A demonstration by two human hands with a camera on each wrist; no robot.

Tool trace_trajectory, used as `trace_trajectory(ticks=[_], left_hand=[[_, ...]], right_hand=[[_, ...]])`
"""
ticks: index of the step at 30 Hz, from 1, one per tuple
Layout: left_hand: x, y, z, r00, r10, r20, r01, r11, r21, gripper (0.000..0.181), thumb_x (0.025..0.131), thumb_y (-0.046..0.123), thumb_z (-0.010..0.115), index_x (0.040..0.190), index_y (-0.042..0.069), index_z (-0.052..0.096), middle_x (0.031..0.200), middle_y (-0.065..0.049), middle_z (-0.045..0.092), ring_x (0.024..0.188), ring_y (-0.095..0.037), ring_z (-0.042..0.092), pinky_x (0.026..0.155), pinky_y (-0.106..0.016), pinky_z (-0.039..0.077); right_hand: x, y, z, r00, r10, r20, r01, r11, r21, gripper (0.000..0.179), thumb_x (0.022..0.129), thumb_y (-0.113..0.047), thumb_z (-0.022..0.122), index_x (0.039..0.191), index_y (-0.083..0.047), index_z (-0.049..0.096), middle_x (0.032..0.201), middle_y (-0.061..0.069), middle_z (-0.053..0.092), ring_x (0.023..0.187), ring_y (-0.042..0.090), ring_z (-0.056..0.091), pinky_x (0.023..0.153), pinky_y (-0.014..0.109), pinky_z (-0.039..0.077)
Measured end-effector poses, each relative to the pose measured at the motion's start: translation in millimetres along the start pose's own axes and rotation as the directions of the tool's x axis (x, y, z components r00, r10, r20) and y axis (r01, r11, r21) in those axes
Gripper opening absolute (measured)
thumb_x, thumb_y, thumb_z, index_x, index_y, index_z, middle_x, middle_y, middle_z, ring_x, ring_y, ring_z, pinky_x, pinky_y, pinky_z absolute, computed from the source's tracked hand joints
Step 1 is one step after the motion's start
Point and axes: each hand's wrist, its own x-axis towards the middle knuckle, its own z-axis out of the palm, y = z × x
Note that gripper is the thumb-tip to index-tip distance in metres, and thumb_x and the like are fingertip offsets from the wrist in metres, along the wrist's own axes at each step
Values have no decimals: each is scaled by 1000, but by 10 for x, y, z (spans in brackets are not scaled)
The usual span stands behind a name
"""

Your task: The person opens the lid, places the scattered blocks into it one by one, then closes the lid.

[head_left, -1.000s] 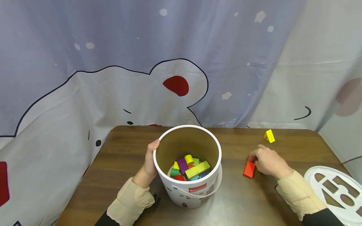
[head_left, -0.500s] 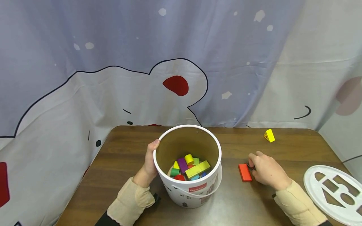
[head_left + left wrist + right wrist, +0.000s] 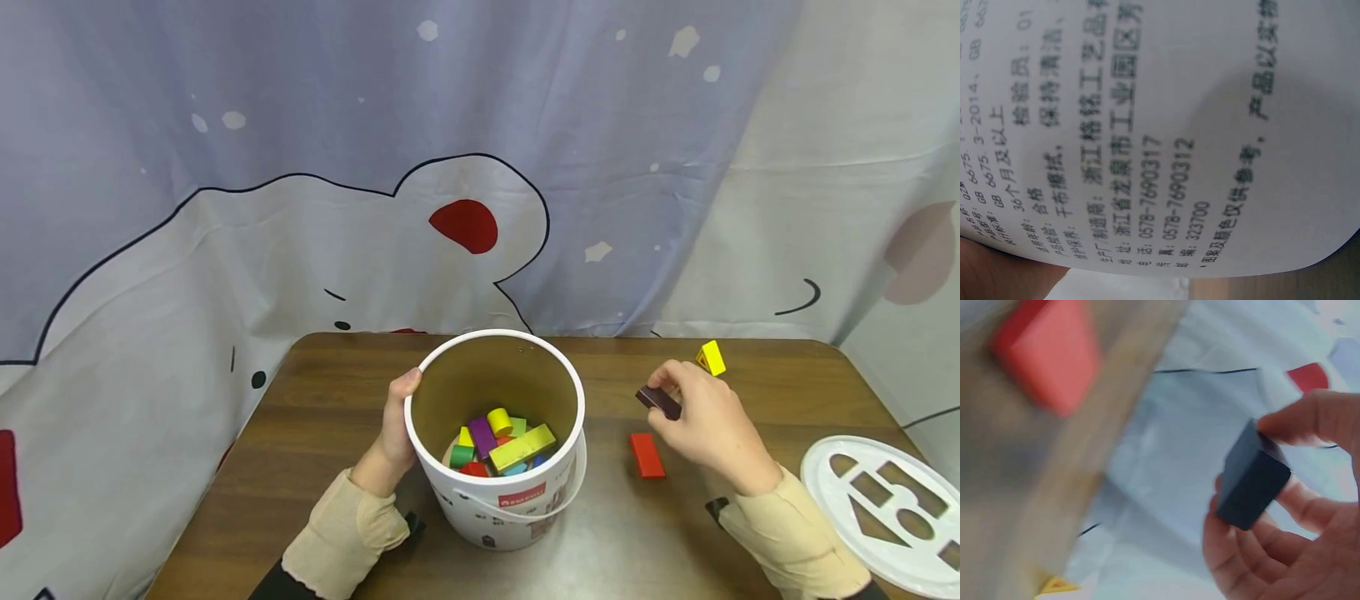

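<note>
My left hand (image 3: 393,429) grips the rim of a white bucket (image 3: 504,508), its thumb over the edge. Several colored blocks lie in the bottom, among them a yellow block (image 3: 522,447) and a purple block (image 3: 482,437). Between thumb and fingers, my right hand (image 3: 708,421) pinches a dark block (image 3: 659,402) above the table; the right wrist view shows this dark block (image 3: 1252,478) up close. Below it on the table lies a red block (image 3: 647,456). Printed bucket wall (image 3: 1166,125) fills the left wrist view.
A yellow triangular block (image 3: 711,357) stands near the table's back edge, just beyond the right hand. At the right lies a white lid (image 3: 885,508) with shaped cutouts. Behind the wooden table (image 3: 315,400) hangs a printed curtain (image 3: 300,100).
My right hand let go of the red block, which shifted slightly left and turned, then took the dark block and raised it off the table. The left hand stays on the bucket.
</note>
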Motion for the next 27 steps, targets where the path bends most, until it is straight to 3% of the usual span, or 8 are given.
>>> trace_trajectory(ticks=[7,12,18,27], left_hand=[[6,3,-5,1000,4,-7,-4,1000,6,59,100,60,27,131,20,58,126,4,65,122,-22,58,108,-47,43],[4,0,2,1000,-12,-14,12,1000,7,61,99,61,27,131,19,58,128,1,64,123,-25,57,109,-50,41],[2,14,8,1000,2,21,-2,1000,-2,57,100,60,25,131,25,57,128,5,63,124,-21,56,110,-48,41],[-4,9,4,1000,6,29,-5,1000,-19,50,100,58,26,124,32,61,125,8,65,121,-19,57,108,-46,43]], right_hand=[[228,-429,-188,974,-88,-210,118,984,135,30,73,-2,74,99,-16,71,86,-5,67,69,8,59,64,19,48],[333,-765,-322,944,-131,-303,218,937,274,31,75,3,76,102,-13,74,86,-6,68,74,6,59,68,11,48],[413,-1110,-370,929,-205,-307,308,888,341,30,77,3,77,103,-12,74,89,-6,67,77,7,58,70,14,50],[515,-1432,-233,921,-317,-228,381,854,353,26,80,-5,76,105,-13,73,95,-6,67,80,7,58,69,23,52]])
